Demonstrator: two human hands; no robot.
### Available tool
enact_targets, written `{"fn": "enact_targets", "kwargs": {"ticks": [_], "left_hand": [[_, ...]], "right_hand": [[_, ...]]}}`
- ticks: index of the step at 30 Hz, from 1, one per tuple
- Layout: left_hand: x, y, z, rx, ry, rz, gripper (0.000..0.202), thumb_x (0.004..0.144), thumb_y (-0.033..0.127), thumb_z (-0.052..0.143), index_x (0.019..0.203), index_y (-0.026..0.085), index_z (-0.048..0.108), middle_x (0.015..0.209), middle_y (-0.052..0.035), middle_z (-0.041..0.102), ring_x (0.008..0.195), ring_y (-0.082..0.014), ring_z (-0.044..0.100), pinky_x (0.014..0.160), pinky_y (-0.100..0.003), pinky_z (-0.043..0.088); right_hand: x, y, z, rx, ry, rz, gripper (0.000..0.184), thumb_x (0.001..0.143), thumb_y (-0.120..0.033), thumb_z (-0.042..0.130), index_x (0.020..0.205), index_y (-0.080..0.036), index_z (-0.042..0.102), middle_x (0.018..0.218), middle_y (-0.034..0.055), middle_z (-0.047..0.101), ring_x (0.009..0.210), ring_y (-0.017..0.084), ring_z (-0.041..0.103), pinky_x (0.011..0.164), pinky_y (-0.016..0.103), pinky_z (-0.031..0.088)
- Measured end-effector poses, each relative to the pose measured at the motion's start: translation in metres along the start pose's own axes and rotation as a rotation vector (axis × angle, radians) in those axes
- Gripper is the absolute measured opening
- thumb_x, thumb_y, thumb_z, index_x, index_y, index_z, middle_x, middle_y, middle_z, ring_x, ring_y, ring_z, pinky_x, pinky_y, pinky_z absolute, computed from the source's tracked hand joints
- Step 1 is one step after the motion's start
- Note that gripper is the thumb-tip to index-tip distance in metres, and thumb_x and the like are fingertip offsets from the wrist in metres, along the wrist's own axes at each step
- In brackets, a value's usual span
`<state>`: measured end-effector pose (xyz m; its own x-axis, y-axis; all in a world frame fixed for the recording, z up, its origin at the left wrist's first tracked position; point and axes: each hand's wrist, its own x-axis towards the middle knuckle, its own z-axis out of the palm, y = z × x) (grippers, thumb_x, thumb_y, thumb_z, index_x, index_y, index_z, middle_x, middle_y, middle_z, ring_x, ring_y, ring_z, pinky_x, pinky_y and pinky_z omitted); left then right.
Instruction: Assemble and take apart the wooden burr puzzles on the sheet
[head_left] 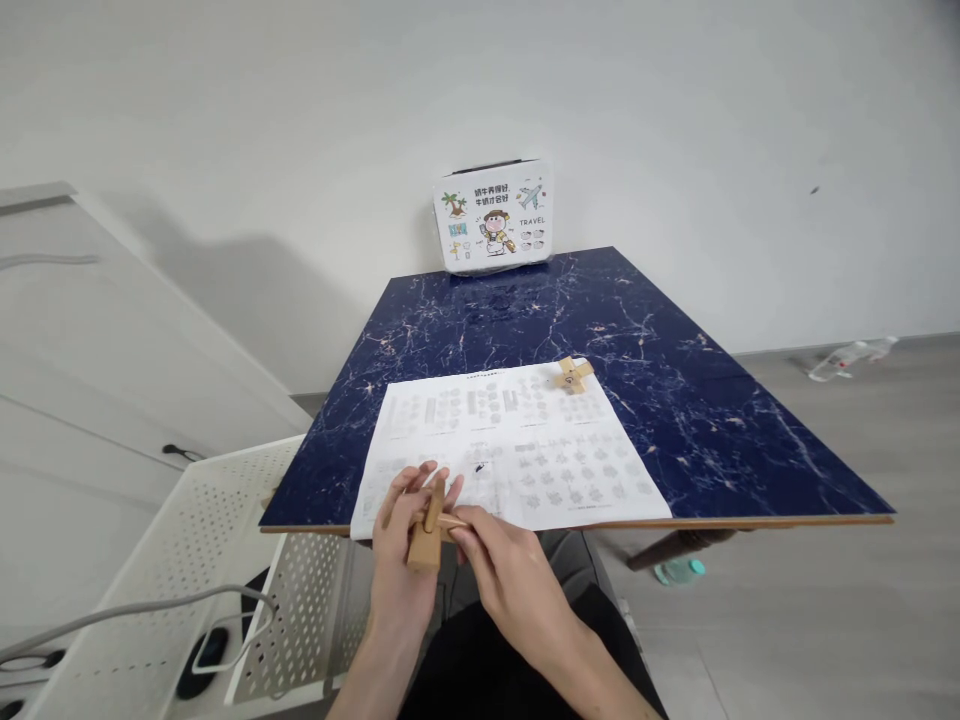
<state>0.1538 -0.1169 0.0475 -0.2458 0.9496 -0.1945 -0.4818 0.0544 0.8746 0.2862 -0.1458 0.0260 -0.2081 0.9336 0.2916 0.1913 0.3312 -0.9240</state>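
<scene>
The left hand [391, 562] curls round crossed blocks [425, 549]; the right hand [519, 572] pinches one's jutting end. They hang by the table's [675, 410] near edge, above the lap [469, 660], so a loosened grip could drop a piece.

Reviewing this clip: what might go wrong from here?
Two risks stand out. The wooden pieces held between the left hand and right hand are at the table's near edge, so a slipped piece might drop into the lap or onto the floor. The printed sheet reaches that edge too; a snagging hand could drag it, probably shifting the wooden cross on its far right corner.
</scene>
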Motion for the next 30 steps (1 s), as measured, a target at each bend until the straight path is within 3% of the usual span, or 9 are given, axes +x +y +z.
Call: {"fn": "enact_targets", "kwargs": {"ticks": [4,8,10,12,16,20,22,25,30], "left_hand": [[-0.001,0.009,0.004,0.06,-0.088,-0.031,0.022,0.076,0.024,0.084,0.093,0.018,0.071,0.119,-0.0081,0.07,0.125,-0.0308,0.063,0.111,-0.044,0.052],[-0.002,0.014,0.007,0.121,-0.249,-0.039,0.033,0.089,0.042,0.071,0.114,0.02,0.071,0.135,-0.0119,0.066,0.139,-0.0335,0.052,0.115,-0.046,0.044],[0.0,0.011,0.004,0.159,-0.273,0.048,0.038,0.094,0.048,0.064,0.119,0.02,0.07,0.139,-0.0116,0.064,0.141,-0.032,0.048,0.118,-0.044,0.039],[0.007,0.008,-0.003,0.237,-0.215,0.195,0.035,0.096,0.049,0.062,0.117,0.021,0.07,0.138,-0.0094,0.064,0.142,-0.029,0.047,0.119,-0.04,0.035],[0.034,0.008,-0.029,0.583,-0.053,0.339,0.03,0.096,0.047,0.063,0.113,0.023,0.069,0.131,-0.008,0.065,0.129,-0.027,0.056,0.11,-0.036,0.042],[0.073,0.015,-0.054,0.935,-0.026,0.447,0.031,0.092,0.048,0.062,0.109,0.022,0.064,0.122,-0.0088,0.067,0.112,-0.0274,0.065,0.094,-0.037,0.052],[0.09,0.017,-0.064,1.096,-0.026,0.51,0.031,0.092,0.047,0.06,0.11,0.022,0.063,0.123,-0.0091,0.067,0.112,-0.0282,0.065,0.087,-0.037,0.054],[0.11,0.016,-0.076,1.288,-0.061,0.676,0.025,0.091,0.042,0.058,0.105,0.022,0.063,0.116,-0.0094,0.068,0.112,-0.0286,0.064,0.102,-0.043,0.05],[0.122,0.008,-0.084,1.387,-0.099,0.785,0.021,0.091,0.037,0.057,0.106,0.022,0.062,0.118,-0.01,0.069,0.116,-0.0288,0.063,0.108,-0.046,0.046]], "right_hand": [[-0.002,0.001,0.001,0.254,-0.054,0.111,0.029,0.109,-0.04,0.041,0.095,-0.022,0.06,0.073,-0.0024,0.058,0.062,0.013,0.053,0.065,0.025,0.043],[-0.003,0.007,0.004,0.699,-0.016,0.325,0.04,0.105,-0.055,0.046,0.087,-0.02,0.057,0.069,-0.0023,0.058,0.054,0.011,0.048,0.059,0.024,0.043],[-0.001,0.013,0.001,0.855,0.055,0.4,0.044,0.102,-0.057,0.053,0.08,-0.019,0.056,0.069,-0.0013,0.057,0.053,0.01,0.046,0.056,0.024,0.042],[0.003,0.019,-0.009,0.922,0.14,0.436,0.042,0.098,-0.056,0.06,0.079,-0.018,0.058,0.071,-0.0001,0.058,0.053,0.01,0.044,0.054,0.024,0.042],[0.017,0.032,-0.044,0.928,0.362,0.425,0.033,0.091,-0.049,0.072,0.083,-0.019,0.063,0.077,0.0012,0.059,0.056,0.011,0.045,0.054,0.025,0.045],[0.028,0.044,-0.074,0.996,0.534,0.423,0.03,0.08,-0.043,0.086,0.088,-0.019,0.07,0.082,0.0009,0.06,0.061,0.01,0.048,0.056,0.023,0.048],[0.028,0.05,-0.08,1.006,0.541,0.448,0.033,0.076,-0.041,0.089,0.095,-0.019,0.072,0.085,0.0017,0.062,0.064,0.011,0.051,0.058,0.023,0.049],[0.022,0.056,-0.082,0.884,0.477,0.465,0.035,0.08,-0.044,0.084,0.102,-0.02,0.072,0.085,0.0025,0.064,0.065,0.013,0.053,0.059,0.026,0.049],[0.013,0.061,-0.095,0.37,0.266,0.344,0.035,0.092,-0.055,0.068,0.098,-0.021,0.067,0.082,0.0031,0.066,0.068,0.017,0.057,0.066,0.03,0.049]]}}
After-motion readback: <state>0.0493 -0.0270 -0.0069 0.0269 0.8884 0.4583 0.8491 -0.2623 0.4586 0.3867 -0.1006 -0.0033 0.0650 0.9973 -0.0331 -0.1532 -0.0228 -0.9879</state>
